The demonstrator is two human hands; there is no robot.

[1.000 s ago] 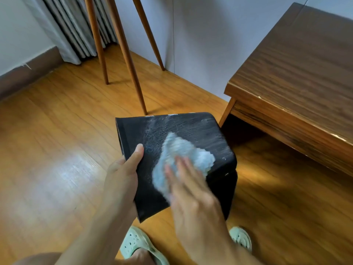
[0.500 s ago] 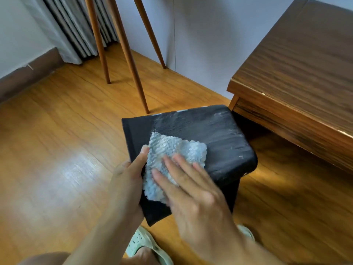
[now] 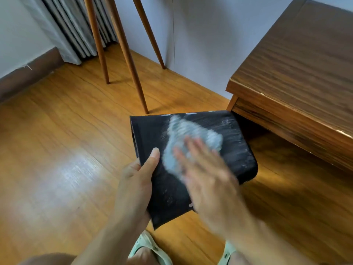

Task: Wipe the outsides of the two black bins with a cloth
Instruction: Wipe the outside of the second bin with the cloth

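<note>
The black bin (image 3: pixel 193 161) is held tipped on its side above the wooden floor (image 3: pixel 57 150), centre frame. The left hand (image 3: pixel 136 180) grips its left edge, thumb on top. The blurred right hand (image 3: pixel 207 175) presses a pale cloth (image 3: pixel 189 138) flat against it, fingers straight. A wooden desk (image 3: pixel 298 73) stands at the upper right.

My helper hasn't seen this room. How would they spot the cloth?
Find the wooden table at right; a black bin is held beside it. On the bin's upper side, under the right hand, lies the cloth: the only pale, whitish-blue thing there.
</note>
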